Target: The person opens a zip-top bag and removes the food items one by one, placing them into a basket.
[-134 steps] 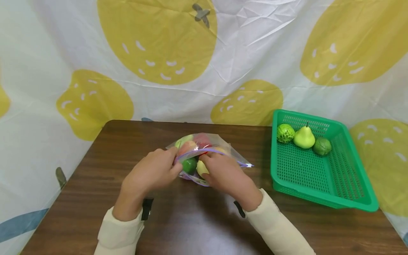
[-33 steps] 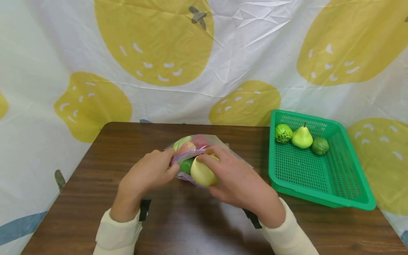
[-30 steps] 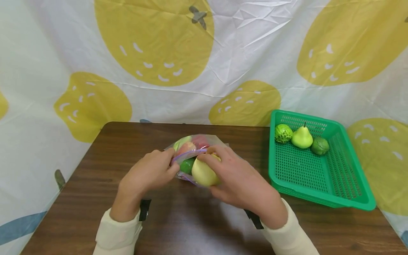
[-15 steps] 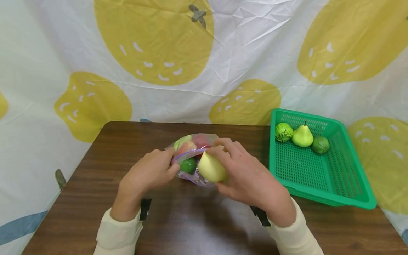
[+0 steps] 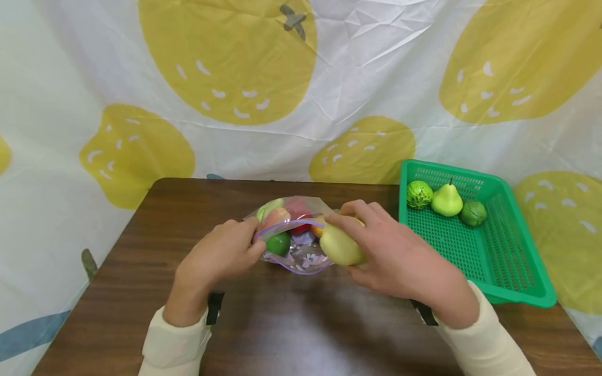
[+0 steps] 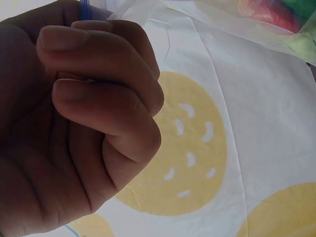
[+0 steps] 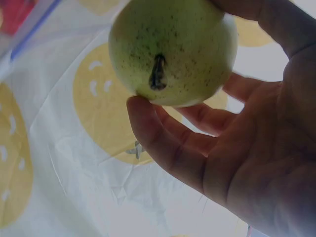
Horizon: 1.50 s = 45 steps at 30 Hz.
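Now the right hand (image 5: 400, 256) holds fruit (image 5: 339, 246) farther right.

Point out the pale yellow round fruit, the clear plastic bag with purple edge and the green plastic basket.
Pale yellow round fruit (image 5: 340, 246), head view: visible side.
Clear plastic bag (image 5: 305, 261), head view: patterned side at the opening.
Green plastic basket (image 5: 463, 243), head view: bare holed floor.
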Tool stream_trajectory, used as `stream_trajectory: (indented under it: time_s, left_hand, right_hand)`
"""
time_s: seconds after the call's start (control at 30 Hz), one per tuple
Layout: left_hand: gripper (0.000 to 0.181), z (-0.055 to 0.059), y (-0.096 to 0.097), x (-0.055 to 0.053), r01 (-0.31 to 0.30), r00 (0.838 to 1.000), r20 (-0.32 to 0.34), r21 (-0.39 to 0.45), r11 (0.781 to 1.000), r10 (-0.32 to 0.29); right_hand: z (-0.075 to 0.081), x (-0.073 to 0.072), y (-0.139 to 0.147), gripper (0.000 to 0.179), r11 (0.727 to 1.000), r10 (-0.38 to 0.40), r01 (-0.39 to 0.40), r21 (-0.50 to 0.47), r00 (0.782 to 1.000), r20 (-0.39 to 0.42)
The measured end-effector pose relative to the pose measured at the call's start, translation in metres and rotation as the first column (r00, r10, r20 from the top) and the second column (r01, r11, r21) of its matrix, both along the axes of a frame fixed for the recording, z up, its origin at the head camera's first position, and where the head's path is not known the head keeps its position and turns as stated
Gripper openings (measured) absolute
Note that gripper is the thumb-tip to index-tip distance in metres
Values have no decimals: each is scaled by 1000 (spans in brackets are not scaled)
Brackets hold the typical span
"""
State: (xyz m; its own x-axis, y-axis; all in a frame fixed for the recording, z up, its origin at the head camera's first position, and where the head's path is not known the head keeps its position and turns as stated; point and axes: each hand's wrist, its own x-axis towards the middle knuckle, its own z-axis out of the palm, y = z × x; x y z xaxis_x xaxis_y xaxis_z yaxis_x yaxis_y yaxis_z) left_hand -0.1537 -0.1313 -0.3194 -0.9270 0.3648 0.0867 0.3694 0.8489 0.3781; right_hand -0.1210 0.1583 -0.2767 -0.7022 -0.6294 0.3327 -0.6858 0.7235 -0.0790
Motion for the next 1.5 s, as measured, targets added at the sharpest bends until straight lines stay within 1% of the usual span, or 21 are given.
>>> stream_trajectory:
  time_s: [0.2,0.33,0.47,0.57,0.7,0.77,0.83,0.97,1.13,1.23,1.37,1.5]
  left_hand:
    - [15,2,2,0,2,1000,16,-6,1000,-2]
    - [15,4,3,-1,-6,1000,23,-8,1000,6]
    - [15,5,3,-1,-4,1000,30,-9,1000,5]
    - [15,5,3,-1,3,1000,29,-6,1000,-3]
    - [15,4,4,-1,0,1000,27,-5,1000,0]
    - [15,3,4,-1,-2,1000,31,-2,1000,2]
    - [15,3,4,-1,0,999,34,-1,1000,1]
    - [15,2,4,-1,2,999,34,-1,1000,-2]
    - [14,3,4,-1,-5,1000,30,-9,1000,6]
    - [14,3,4,-1,-8,999,32,-15,1000,9]
    - [14,3,5,-1,-8,999,51,-10,1000,8]
    - [13,2,5,-1,-7,998,57,-4,1000,7]
  right_hand:
    - [18,1,17,71,996,-12,12,92,1000,-10]
    - [29,-4,28,70,987,-27,26,157,1000,9]
    - [32,-14,41,68,981,-45,36,189,998,44]
    - [33,-23,53,66,982,-70,56,182,995,69]
    - [36,-38,70,62,976,-137,116,182,985,106]
    - [36,-46,79,59,968,-183,156,199,975,125]
    - [36,-54,88,57,956,-229,195,220,963,142]
    - [32,-72,106,56,944,-274,230,235,946,174]
    - [23,-97,126,58,937,-308,257,234,927,212]
    - [17,-110,137,60,933,-323,272,234,920,222]
    - [10,-121,151,62,927,-344,288,242,908,239]
    - [4,-131,162,65,922,-352,285,263,900,257]
